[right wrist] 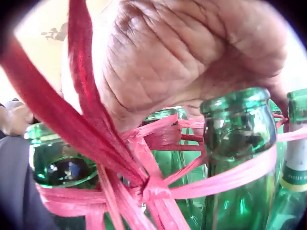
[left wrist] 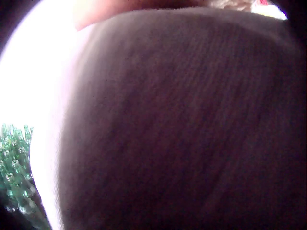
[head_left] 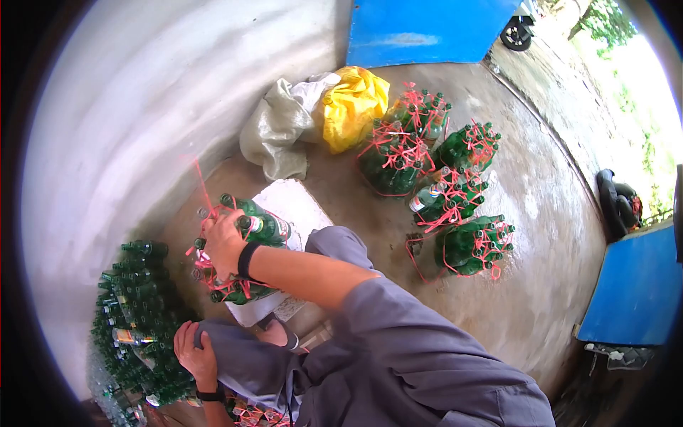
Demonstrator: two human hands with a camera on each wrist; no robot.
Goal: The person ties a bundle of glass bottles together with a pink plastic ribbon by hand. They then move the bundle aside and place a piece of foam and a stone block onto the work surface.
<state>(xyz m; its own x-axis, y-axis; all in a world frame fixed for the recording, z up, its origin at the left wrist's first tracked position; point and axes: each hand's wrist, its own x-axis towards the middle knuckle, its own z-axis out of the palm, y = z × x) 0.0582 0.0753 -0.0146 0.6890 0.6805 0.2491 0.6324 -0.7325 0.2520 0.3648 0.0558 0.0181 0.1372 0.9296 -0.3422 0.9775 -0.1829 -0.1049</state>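
Note:
A bundle of green glass bottles (head_left: 249,228) bound with red string (head_left: 203,186) lies on a white block (head_left: 302,203) in front of me. My right hand (head_left: 224,243) rests on top of the bundle and grips the string, which runs taut upward. In the right wrist view the palm (right wrist: 192,57) hovers just over the bottle necks (right wrist: 237,124), and the string (right wrist: 86,110) is knotted between them. My left hand (head_left: 193,352) lies on my grey trouser knee (left wrist: 182,124), holding nothing.
A dense stack of loose green bottles (head_left: 135,320) stands at my left against the grey wall (head_left: 142,107). Several tied bundles (head_left: 398,153) sit on the concrete floor ahead. A yellow bag (head_left: 352,103), a grey sack (head_left: 281,128) and blue panels (head_left: 420,28) lie beyond.

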